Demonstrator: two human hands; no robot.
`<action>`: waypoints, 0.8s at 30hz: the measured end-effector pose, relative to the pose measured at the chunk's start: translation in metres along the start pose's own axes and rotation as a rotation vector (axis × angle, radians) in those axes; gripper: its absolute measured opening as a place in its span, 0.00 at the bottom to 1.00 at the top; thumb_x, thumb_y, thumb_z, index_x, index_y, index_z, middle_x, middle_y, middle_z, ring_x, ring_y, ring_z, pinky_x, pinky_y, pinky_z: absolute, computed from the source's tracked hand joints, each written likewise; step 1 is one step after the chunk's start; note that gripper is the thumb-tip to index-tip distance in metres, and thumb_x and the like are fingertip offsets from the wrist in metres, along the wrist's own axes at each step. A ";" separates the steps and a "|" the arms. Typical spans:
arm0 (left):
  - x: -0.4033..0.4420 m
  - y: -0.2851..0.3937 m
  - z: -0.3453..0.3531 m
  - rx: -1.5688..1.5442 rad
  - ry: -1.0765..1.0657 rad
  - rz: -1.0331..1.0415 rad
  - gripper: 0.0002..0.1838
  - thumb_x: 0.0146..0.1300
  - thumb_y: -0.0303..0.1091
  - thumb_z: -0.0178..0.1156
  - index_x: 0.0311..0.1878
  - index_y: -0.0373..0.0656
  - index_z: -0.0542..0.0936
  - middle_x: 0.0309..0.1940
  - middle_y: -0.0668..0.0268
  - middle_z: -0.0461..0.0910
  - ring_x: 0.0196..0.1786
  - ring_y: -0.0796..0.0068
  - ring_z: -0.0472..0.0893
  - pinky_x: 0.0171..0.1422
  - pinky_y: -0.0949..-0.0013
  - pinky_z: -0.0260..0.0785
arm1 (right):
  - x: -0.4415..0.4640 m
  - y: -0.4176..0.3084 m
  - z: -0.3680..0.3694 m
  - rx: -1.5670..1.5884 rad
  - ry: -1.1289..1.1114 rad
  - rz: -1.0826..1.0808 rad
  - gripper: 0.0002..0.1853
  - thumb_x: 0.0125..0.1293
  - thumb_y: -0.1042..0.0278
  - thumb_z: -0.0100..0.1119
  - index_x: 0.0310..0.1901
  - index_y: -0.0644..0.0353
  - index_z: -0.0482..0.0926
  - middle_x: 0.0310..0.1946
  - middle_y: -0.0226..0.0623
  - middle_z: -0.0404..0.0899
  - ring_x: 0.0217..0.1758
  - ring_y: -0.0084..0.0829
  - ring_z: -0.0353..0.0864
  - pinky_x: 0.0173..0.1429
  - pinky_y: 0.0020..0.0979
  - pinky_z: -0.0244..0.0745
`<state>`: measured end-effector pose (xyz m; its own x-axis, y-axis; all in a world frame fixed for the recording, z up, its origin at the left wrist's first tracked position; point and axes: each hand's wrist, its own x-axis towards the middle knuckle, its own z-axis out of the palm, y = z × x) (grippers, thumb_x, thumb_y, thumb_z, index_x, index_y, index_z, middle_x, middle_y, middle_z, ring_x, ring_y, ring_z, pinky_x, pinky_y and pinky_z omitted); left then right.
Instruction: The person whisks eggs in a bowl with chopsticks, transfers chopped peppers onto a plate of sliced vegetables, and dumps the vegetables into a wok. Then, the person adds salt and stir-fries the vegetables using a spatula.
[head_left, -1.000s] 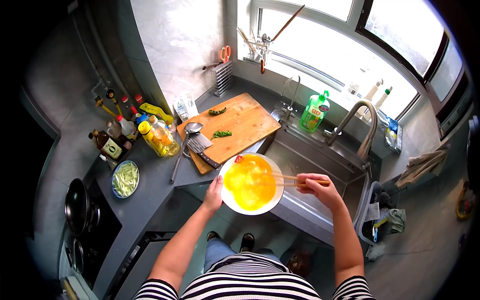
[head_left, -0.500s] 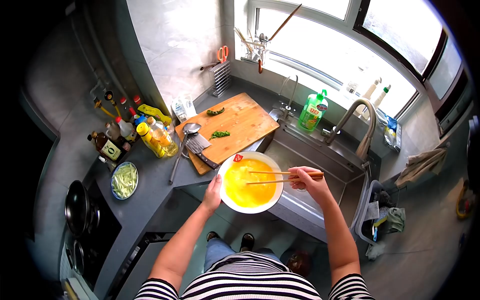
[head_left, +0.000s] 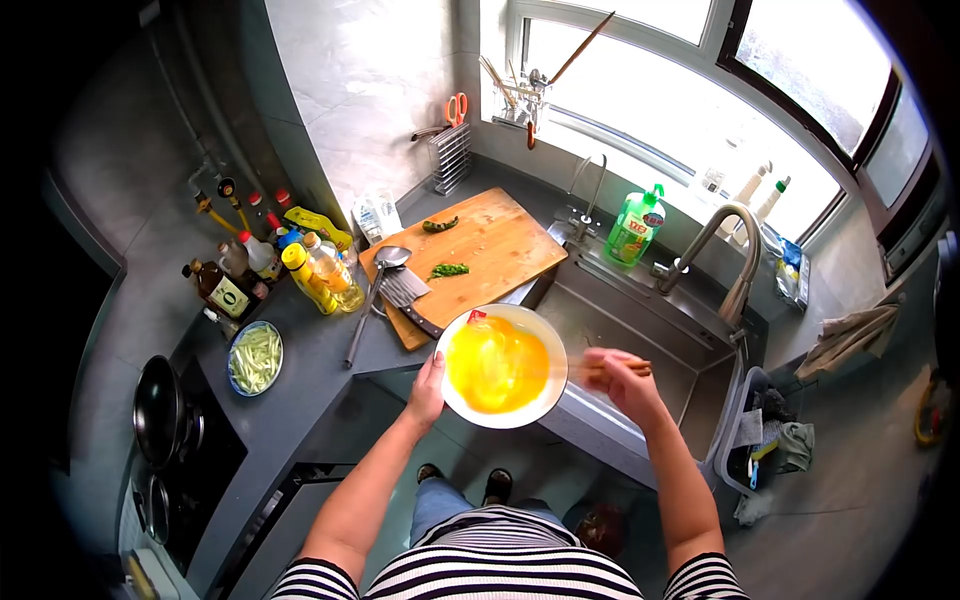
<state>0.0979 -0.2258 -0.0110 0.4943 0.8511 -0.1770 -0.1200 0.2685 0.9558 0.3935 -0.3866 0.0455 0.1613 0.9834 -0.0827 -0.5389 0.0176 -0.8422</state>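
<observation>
My left hand (head_left: 427, 388) grips the left rim of a white bowl (head_left: 556, 400), which is held in the air in front of the counter edge. Yellow beaten egg (head_left: 500, 370) fills much of the bowl, its surface streaked by motion. A pair of wooden chopsticks (head_left: 636, 367) is closed in my right hand (head_left: 625, 385), just right of the bowl. Toward the egg the chopsticks blur, so their tips cannot be made out. A small red mark shows inside the bowl's upper left rim.
Behind the bowl lies a wooden cutting board (head_left: 490, 235) with green peppers (head_left: 440, 225), a cleaver (head_left: 405, 290) and a ladle (head_left: 380, 280). A sink (head_left: 680, 350) is at right. Leftward stand bottles (head_left: 325, 270), a plate of pale green shreds (head_left: 255, 358) and a wok (head_left: 157, 410).
The chopsticks, sharp before, are now blurred, and my right hand has shifted slightly downward. The egg surface looks swirled. My left hand still holds the bowl in nearly the same place.
</observation>
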 end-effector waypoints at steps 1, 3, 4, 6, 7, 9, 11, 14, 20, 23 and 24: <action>-0.001 0.003 0.001 -0.008 -0.002 -0.009 0.29 0.77 0.52 0.39 0.66 0.36 0.68 0.57 0.61 0.76 0.58 0.74 0.75 0.64 0.72 0.65 | -0.001 0.004 -0.003 -0.028 0.008 0.018 0.16 0.72 0.68 0.53 0.55 0.69 0.78 0.46 0.43 0.82 0.48 0.33 0.84 0.54 0.33 0.81; 0.000 0.002 -0.001 0.007 0.006 -0.006 0.29 0.77 0.53 0.39 0.65 0.36 0.68 0.57 0.61 0.76 0.58 0.74 0.75 0.64 0.72 0.65 | 0.003 0.008 -0.004 -0.087 0.015 0.052 0.16 0.72 0.67 0.53 0.55 0.69 0.78 0.47 0.43 0.82 0.48 0.33 0.84 0.54 0.33 0.81; 0.002 -0.004 -0.006 0.036 0.016 0.002 0.29 0.77 0.53 0.39 0.65 0.36 0.68 0.57 0.61 0.76 0.59 0.74 0.75 0.64 0.72 0.65 | 0.000 0.003 0.002 -0.111 -0.093 0.120 0.16 0.73 0.67 0.52 0.55 0.69 0.77 0.47 0.43 0.82 0.48 0.33 0.85 0.55 0.33 0.81; 0.002 -0.006 -0.007 0.043 0.017 0.001 0.30 0.77 0.53 0.39 0.65 0.36 0.69 0.57 0.60 0.76 0.58 0.73 0.75 0.63 0.72 0.65 | 0.005 0.013 0.004 0.017 0.025 -0.021 0.16 0.73 0.68 0.51 0.55 0.70 0.77 0.47 0.44 0.82 0.49 0.34 0.84 0.56 0.33 0.81; 0.000 -0.003 -0.006 0.019 0.012 -0.006 0.30 0.77 0.53 0.39 0.65 0.36 0.69 0.57 0.60 0.77 0.58 0.73 0.75 0.63 0.71 0.65 | 0.004 0.013 0.002 -0.008 -0.010 0.016 0.16 0.73 0.68 0.51 0.55 0.70 0.77 0.47 0.44 0.82 0.48 0.34 0.84 0.56 0.33 0.81; 0.000 -0.004 -0.008 0.023 0.017 0.006 0.30 0.77 0.53 0.39 0.65 0.36 0.69 0.57 0.60 0.77 0.58 0.73 0.75 0.63 0.71 0.65 | 0.007 0.013 0.002 -0.055 -0.083 0.088 0.16 0.73 0.69 0.51 0.56 0.70 0.77 0.47 0.45 0.82 0.48 0.34 0.84 0.56 0.33 0.80; 0.005 -0.015 -0.014 0.074 0.035 0.036 0.30 0.76 0.54 0.39 0.64 0.36 0.69 0.56 0.60 0.77 0.57 0.73 0.76 0.63 0.71 0.66 | 0.010 0.016 0.006 -0.015 0.030 -0.003 0.16 0.73 0.69 0.51 0.56 0.70 0.76 0.47 0.45 0.82 0.48 0.34 0.84 0.56 0.33 0.80; 0.001 -0.009 -0.012 0.043 0.015 -0.001 0.30 0.76 0.54 0.39 0.64 0.36 0.69 0.56 0.60 0.78 0.57 0.73 0.76 0.63 0.71 0.66 | 0.010 0.017 0.004 -0.037 0.017 0.023 0.16 0.73 0.69 0.51 0.55 0.70 0.77 0.47 0.45 0.82 0.49 0.34 0.84 0.57 0.33 0.80; 0.003 -0.016 -0.013 0.084 0.036 -0.047 0.31 0.76 0.54 0.39 0.65 0.36 0.69 0.55 0.60 0.78 0.57 0.73 0.76 0.63 0.72 0.66 | 0.011 0.024 0.001 -0.022 -0.066 0.102 0.16 0.73 0.68 0.51 0.56 0.69 0.77 0.47 0.46 0.82 0.47 0.34 0.85 0.55 0.33 0.82; -0.002 -0.005 -0.005 0.058 0.009 0.001 0.31 0.76 0.54 0.39 0.65 0.35 0.69 0.56 0.60 0.78 0.57 0.73 0.76 0.63 0.72 0.65 | 0.011 0.020 0.004 -0.048 -0.005 0.030 0.16 0.73 0.70 0.50 0.56 0.69 0.77 0.48 0.46 0.82 0.46 0.33 0.85 0.54 0.32 0.81; -0.002 -0.009 -0.006 0.068 0.011 -0.005 0.30 0.76 0.54 0.39 0.65 0.35 0.69 0.56 0.60 0.78 0.58 0.73 0.75 0.63 0.72 0.65 | 0.011 0.021 0.004 -0.068 0.057 -0.016 0.16 0.73 0.70 0.50 0.56 0.69 0.77 0.48 0.46 0.82 0.46 0.33 0.85 0.54 0.32 0.81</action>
<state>0.0930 -0.2274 -0.0210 0.4856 0.8545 -0.1842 -0.0589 0.2423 0.9684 0.3806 -0.3742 0.0295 0.2175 0.9712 -0.0973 -0.4791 0.0194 -0.8775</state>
